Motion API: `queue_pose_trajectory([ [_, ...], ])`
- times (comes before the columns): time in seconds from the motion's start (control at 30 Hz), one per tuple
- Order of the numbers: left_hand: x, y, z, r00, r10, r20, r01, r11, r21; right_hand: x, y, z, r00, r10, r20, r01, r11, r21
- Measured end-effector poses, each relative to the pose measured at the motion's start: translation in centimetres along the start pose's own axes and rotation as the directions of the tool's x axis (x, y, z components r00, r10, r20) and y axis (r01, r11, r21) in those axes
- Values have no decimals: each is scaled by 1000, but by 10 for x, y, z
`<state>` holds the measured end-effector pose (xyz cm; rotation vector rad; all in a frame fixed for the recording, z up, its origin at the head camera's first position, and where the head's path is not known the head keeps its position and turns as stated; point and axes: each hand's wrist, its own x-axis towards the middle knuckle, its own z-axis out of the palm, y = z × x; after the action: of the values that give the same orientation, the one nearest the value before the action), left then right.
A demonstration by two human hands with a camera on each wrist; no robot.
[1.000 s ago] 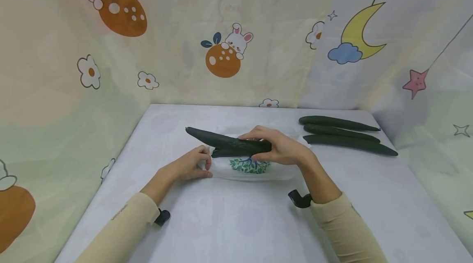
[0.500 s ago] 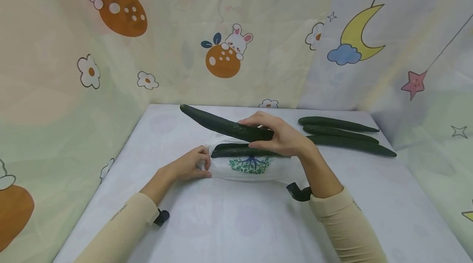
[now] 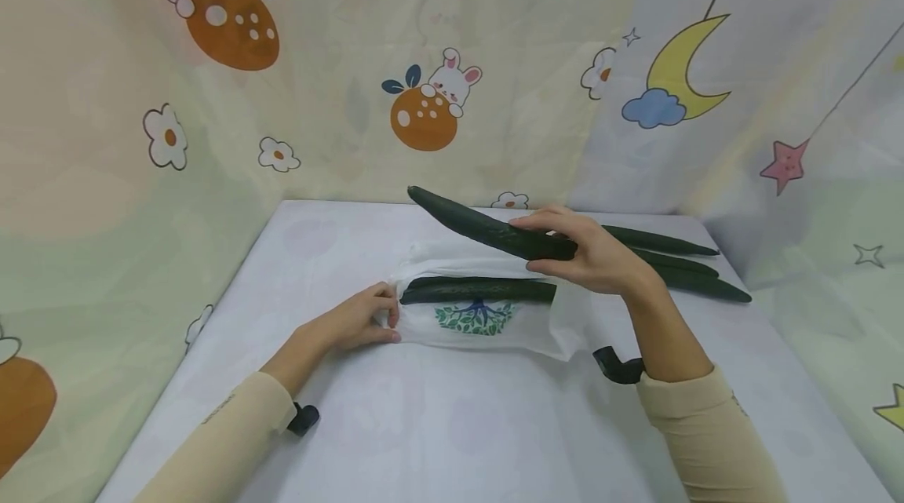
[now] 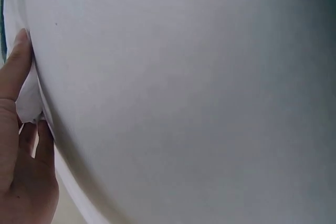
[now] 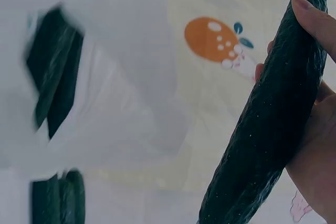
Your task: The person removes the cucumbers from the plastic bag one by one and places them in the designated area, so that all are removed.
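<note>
White table (image 3: 452, 424) | raised cucumber (image 3: 486, 227) now farther right | lower cucumber (image 3: 476, 290) unmoved

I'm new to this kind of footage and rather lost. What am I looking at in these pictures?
There is no machine: these are a person's two bare hands. The wide picture comes from a camera worn on the head, the others from one on each wrist. On the white table are a white bag with a tree print, a cucumber at its opening, and three cucumbers to the right. The left hand pinches the bag's edge; the right hand holds up another cucumber.
</note>
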<state>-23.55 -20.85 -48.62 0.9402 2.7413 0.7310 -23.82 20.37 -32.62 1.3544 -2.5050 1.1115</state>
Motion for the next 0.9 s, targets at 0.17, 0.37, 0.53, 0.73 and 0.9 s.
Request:
queue_pose_trajectory([
  [0.17, -9, 0, -2, 999, 42, -10, -42, 999, 27, -23, 18, -8, 997, 60, -41, -61, 998, -26],
  [0.37, -13, 1, -3, 998, 65, 10, -65, 997, 45, -51, 40, -16, 985, 159, -69, -162, 986, -46],
  [0.53, -12, 5, -5, 997, 70, 17, -71, 996, 57, -74, 54, -19, 962, 258, -88, -266, 960, -93],
  [0.73, -11, 5, -4, 998, 50, 39, -53, 997, 63, -96, 63, -21, 935, 341, -92, -352, 923, -153],
  [0.9, -11, 5, -4, 998, 34, 47, -37, 998, 55, -114, 73, -25, 926, 366, -90, -376, 910, -172],
])
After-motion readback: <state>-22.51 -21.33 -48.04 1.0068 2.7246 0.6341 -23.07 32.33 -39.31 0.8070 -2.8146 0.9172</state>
